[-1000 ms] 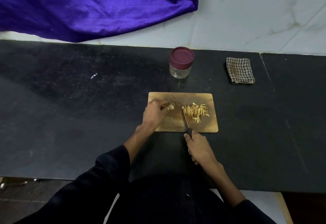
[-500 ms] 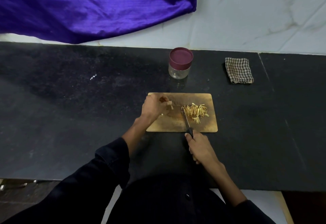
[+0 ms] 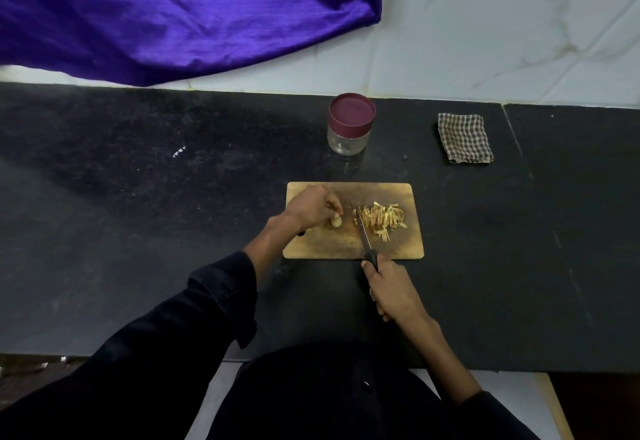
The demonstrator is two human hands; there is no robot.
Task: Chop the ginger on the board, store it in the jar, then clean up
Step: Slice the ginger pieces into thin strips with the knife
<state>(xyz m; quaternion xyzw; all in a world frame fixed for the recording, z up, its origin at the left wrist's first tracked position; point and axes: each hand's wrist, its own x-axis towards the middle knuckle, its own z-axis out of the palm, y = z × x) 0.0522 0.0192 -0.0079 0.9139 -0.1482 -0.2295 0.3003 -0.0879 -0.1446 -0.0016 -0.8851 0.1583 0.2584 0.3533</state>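
Observation:
A wooden chopping board (image 3: 381, 247) lies on the black counter. On its left half my left hand (image 3: 308, 209) pinches a small uncut piece of ginger (image 3: 335, 221) against the board. A pile of chopped ginger strips (image 3: 381, 219) lies on the right half. My right hand (image 3: 393, 289) grips the black handle of a knife (image 3: 364, 236) just off the board's near edge; the blade points away from me and rests on the board at the left side of the pile. A clear jar (image 3: 350, 124) with a maroon lid on stands behind the board.
A folded checked cloth (image 3: 464, 138) lies on the black counter (image 3: 138, 214) at the back right. A purple fabric (image 3: 173, 13) hangs over the white marbled wall at the back left. The counter's near edge is at my body.
My left hand lifted with the ginger piece, then set it back down on the board a little nearer to me. The knife and my right hand have barely moved.

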